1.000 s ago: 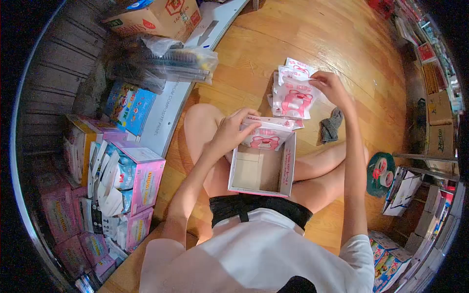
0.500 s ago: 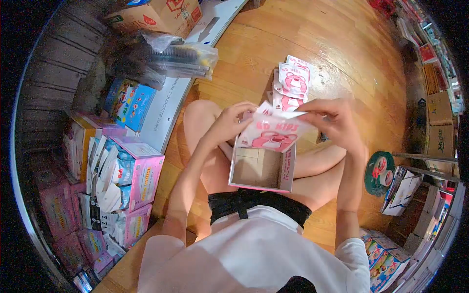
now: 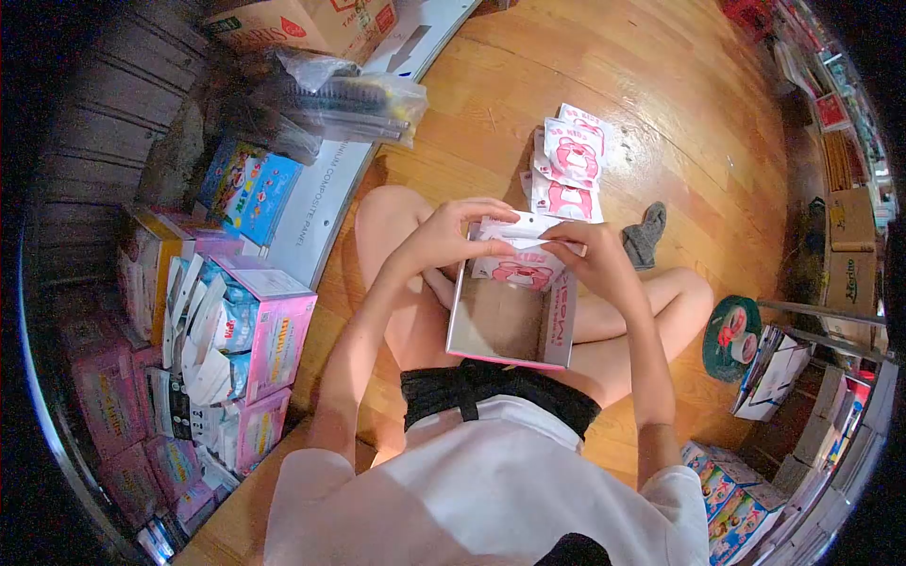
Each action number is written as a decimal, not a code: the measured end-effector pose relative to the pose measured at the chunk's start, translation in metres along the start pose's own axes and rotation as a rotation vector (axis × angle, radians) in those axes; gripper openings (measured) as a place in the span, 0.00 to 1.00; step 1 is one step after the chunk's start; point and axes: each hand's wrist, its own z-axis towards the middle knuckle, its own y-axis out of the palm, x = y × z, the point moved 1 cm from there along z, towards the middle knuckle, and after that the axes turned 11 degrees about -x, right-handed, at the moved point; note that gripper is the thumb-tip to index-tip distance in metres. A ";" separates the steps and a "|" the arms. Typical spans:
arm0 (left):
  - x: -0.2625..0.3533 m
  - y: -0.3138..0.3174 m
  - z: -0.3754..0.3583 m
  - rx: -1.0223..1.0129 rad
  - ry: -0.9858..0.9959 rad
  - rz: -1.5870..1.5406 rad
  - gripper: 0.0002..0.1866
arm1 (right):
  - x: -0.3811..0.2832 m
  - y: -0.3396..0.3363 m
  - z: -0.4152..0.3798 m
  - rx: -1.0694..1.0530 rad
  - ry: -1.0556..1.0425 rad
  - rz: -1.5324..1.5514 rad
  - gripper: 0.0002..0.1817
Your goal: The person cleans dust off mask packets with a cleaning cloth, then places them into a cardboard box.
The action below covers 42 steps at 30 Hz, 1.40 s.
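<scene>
Between my crossed legs rests an open cardboard box with pink lettering on its inner right wall. Over its far end I hold a white packet printed with a pink bear face and pink letters. My left hand pinches the packet's upper left edge. At the upper right edge, my right hand has its thumb and fingers closed on the same packet. Beyond the box, a pile of similar bear-printed packets lies on the floor.
A grey sock lies right of the pile. Pink boxes of packets are stacked at left, near a blue box and a plastic-wrapped bundle. At right stand a green round tray and shelves of goods.
My right hand has moved left and down, coming closer to my left hand at the packet's top. The packet has come lower over the box's far end. The grey sock now shows.
</scene>
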 end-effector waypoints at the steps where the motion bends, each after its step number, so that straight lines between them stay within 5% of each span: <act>1: -0.002 0.000 0.000 0.007 -0.002 0.005 0.22 | 0.001 0.002 0.000 0.003 0.015 -0.009 0.08; 15: 0.006 0.005 -0.002 0.025 0.000 0.091 0.18 | 0.010 0.018 -0.003 0.145 -0.167 -0.039 0.06; 21: 0.004 0.010 -0.001 0.099 -0.006 0.089 0.12 | 0.011 -0.001 -0.007 0.221 -0.095 -0.153 0.11; 30: 0.004 0.014 0.004 0.193 -0.027 0.046 0.09 | 0.045 -0.001 -0.012 0.221 -0.045 0.110 0.06; 38: -0.011 0.019 0.008 0.290 -0.103 -0.116 0.08 | 0.053 0.003 -0.007 0.182 0.127 0.704 0.07; 42: -0.019 0.021 0.008 0.329 -0.062 -0.124 0.14 | 0.060 0.007 -0.005 0.224 0.140 0.769 0.08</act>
